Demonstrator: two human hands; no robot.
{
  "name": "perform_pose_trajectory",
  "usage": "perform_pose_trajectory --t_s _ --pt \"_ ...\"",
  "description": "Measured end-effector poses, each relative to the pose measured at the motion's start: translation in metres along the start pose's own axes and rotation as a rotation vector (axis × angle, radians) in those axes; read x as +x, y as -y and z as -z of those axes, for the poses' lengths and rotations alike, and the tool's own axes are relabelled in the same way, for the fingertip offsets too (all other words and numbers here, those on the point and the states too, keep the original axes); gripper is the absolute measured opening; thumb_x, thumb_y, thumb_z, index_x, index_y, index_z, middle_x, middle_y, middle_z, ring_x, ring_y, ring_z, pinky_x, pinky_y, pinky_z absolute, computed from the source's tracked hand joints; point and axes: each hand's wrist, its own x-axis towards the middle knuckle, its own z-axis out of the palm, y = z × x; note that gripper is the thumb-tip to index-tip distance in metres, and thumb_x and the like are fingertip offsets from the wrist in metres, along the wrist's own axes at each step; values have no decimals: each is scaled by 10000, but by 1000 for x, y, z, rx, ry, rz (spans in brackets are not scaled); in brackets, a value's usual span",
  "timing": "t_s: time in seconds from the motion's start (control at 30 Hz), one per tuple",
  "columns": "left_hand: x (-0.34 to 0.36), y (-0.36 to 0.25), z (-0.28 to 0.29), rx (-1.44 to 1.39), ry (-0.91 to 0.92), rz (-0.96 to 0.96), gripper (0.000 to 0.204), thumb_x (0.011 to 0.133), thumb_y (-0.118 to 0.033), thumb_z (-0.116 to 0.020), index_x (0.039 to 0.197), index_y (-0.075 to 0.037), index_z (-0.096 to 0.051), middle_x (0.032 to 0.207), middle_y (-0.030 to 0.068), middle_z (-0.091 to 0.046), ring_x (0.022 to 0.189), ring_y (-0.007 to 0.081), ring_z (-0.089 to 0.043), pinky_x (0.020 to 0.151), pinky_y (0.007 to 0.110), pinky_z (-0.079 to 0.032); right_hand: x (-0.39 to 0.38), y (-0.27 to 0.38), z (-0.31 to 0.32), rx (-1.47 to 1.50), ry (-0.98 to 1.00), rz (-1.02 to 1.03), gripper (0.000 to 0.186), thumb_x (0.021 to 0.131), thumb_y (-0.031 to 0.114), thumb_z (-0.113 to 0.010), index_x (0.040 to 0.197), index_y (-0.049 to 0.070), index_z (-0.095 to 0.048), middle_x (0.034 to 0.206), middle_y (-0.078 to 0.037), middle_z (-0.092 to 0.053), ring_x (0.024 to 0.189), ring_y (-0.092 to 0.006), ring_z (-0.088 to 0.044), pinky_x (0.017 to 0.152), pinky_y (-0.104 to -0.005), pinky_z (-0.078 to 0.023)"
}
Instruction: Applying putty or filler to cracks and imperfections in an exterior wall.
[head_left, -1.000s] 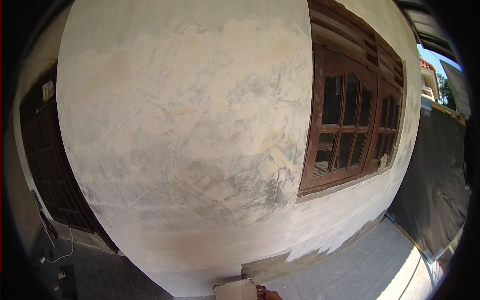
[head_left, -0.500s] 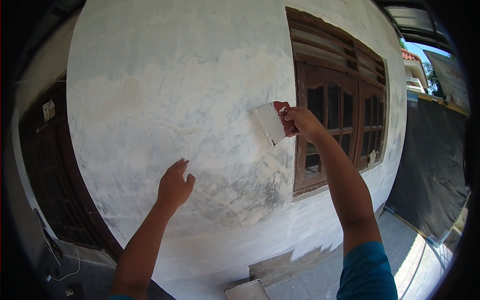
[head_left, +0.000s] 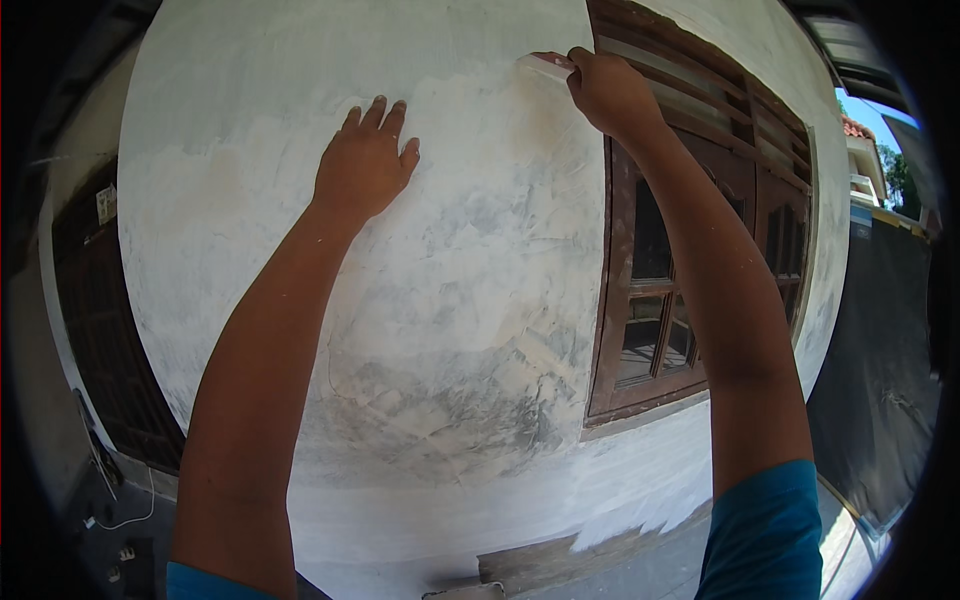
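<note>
The right hand grips the scraper at the wall, beside the window top, the left hand has fingers spread, and coating seems partly done: pale above, patchy grey lower, bare near the floor.

A head-worn fisheye camera faces the plastered wall from nearby. The wooden window appears obliquely at right.

Mottled grey-white wall; red-and-white scraper
</note>
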Motion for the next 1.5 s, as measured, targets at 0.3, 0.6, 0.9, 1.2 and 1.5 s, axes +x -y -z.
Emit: perform_pose_trajectory --t_s 0.3,0.6,0.9,1.2,1.5 --pt "18 -15 -23 -21 -209 217 351 936 -319 -520 970 -70 -765 921 102 -751 653 259 -691 607 381 -577 -136 14 -65 -108 35 362 368 872 67 -568 1209 -81 -577 1135 -251 -680 1025 -377 -692 821 -395 -597" --pt "2 -5 -45 113 -217 131 403 932 -293 -506 1225 -92 -697 1277 108 -675 1153 286 -663 789 374 -603 -147 16 -10 -7 -115 391 406 835 46 -674 1236 26 -616 1154 -177 -694 1069 -299 -689 867 -373 -586" --pt "5 -8 -47 104 -241 100 413 929 -285 -504 1246 -92 -684 1269 123 -676 1159 298 -661 787 375 -603 -45 -13 -64 -256 29 357 450 891 23 -535 1339 -12 -524 1293 -151 -644 994 -312 -701 776 -392 -594" --pt "0 -9 -47 185 -227 87 434 925 -287 -520 1267 -60 -661 1290 137 -663 1162 319 -657 788 380 -606 -210 48 -30 -185 114 624 433 836 77 -602 1227 -109 -596 1134 -268 -680 951 -334 -709 811 -397 -607" --pt "3 -19 -44 169 -178 106 436 955 -271 -504 1326 -75 -624 1341 141 -628 1201 317 -627 903 377 -570 -41 -43 -27 -240 15 338 362 901 61 -538 1259 39 -584 1225 -116 -676 1071 -278 -677 815 -380 -586"
